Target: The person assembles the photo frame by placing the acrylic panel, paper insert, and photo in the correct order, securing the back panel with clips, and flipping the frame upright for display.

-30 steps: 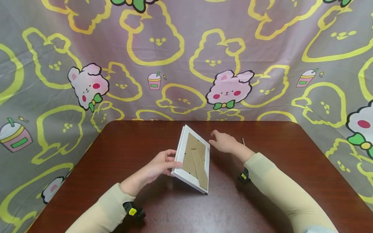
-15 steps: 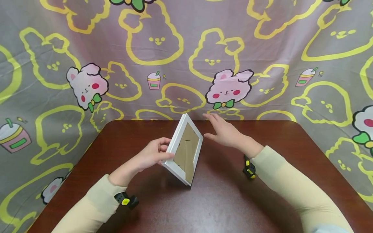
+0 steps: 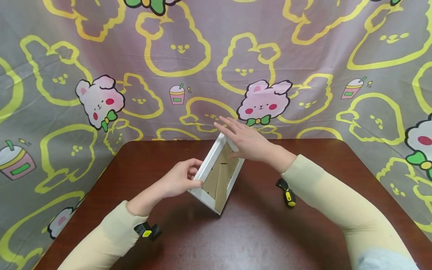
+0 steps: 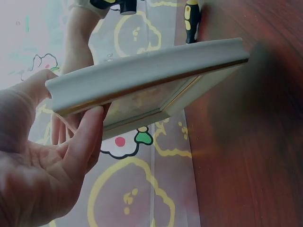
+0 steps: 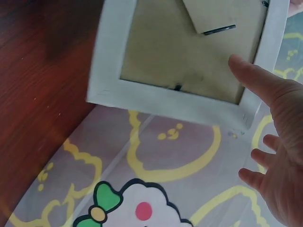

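Observation:
A white picture frame [image 3: 206, 176] is tilted up over the table, its brown backing and stand flap [image 5: 208, 19] facing me and its lower corner close to the tabletop. My left hand [image 3: 179, 178] grips its left edge, thumb on the back and fingers on the front side. In the left wrist view the frame's edge [image 4: 147, 66] shows a gold inner line. My right hand [image 3: 248, 142] reaches over the upper right corner with fingers extended. In the right wrist view its thumb [image 5: 251, 75] overlaps the backing, while the other fingers spread beyond the edge.
A screwdriver with a black and yellow handle [image 3: 289, 198] lies on the dark red-brown table [image 3: 263, 240] under the right forearm, its shaft hidden. A cartoon-print curtain [image 3: 189, 37] hangs behind the table and along both sides.
My right hand has risen from near the table and moved left over the frame's upper corner, its fingers straightening. The left hand has carried the frame slightly left and kept its hold.

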{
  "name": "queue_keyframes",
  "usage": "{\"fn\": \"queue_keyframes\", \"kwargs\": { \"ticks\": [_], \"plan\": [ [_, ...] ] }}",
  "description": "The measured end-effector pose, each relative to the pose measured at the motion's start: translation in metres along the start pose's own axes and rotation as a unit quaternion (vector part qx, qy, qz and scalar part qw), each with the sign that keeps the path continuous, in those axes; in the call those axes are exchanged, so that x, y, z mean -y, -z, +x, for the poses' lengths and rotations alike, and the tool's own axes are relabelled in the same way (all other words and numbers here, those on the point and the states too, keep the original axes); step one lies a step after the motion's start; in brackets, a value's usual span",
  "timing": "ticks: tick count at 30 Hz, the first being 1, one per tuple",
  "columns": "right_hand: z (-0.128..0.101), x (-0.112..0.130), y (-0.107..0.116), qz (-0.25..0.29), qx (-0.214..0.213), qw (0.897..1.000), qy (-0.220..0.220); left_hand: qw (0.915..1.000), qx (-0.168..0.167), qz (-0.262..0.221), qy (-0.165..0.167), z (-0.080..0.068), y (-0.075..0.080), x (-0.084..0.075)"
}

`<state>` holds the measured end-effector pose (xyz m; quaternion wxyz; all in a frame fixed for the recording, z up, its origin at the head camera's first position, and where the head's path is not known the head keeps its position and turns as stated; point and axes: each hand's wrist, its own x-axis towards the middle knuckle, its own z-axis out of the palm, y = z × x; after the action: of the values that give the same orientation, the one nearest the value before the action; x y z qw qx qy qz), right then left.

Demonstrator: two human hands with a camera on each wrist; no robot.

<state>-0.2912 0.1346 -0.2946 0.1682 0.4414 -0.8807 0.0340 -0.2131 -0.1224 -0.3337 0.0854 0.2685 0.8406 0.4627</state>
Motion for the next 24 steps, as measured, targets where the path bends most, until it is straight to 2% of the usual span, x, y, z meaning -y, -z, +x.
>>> {"fn": "queue_keyframes", "kwargs": {
  "ticks": [9,17,24],
  "plan": [
    [0.004,0.008,-0.002,0.024,0.011,1.0,0.007,0.9966,-0.005,0.08,-0.021,-0.008,-0.002,-0.005],
    [0.003,0.013,-0.002,0.02,-0.005,0.998,0.061,0.9866,-0.018,0.154,-0.05,-0.015,-0.004,-0.011],
    [-0.001,0.017,-0.005,0.011,0.002,0.997,0.076,0.9804,-0.007,0.189,-0.056,-0.017,-0.006,-0.016]
  ]
}}
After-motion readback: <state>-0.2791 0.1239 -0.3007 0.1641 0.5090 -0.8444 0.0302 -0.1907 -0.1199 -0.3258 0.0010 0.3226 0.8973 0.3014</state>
